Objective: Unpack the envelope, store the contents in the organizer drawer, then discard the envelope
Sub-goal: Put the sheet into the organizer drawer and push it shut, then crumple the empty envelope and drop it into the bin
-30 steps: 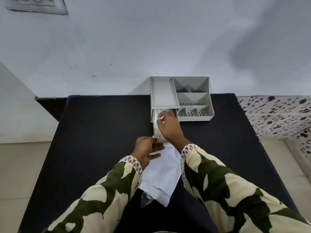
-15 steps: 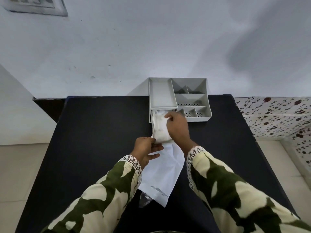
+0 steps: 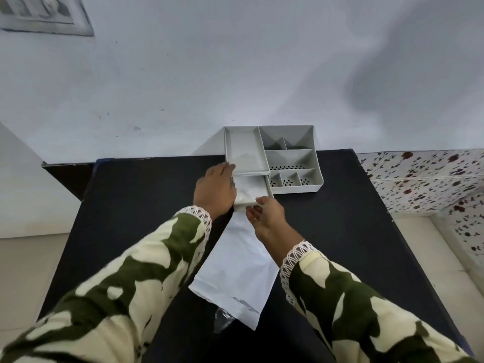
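Both hands work the drawer [image 3: 251, 189]: left hand [image 3: 215, 189], fingers together, steadies its side; right hand [image 3: 267, 213], fingers curled on the front, likely to close it. Contents [image 3: 248, 188] lie inside; envelope [image 3: 237, 268] rests on table [image 3: 131, 205].

A plain room in a home, by the look of it.

A black counter [image 3: 146, 195] stands against a bare, scuffed white wall [image 3: 235, 69], with a vent grille [image 3: 44, 17] high up, flower-patterned tiles [image 3: 424, 176] at the right, a pale floor [image 3: 23, 271] (no office or shop fittings show), and a grey desk organizer [image 3: 290, 155] on top.
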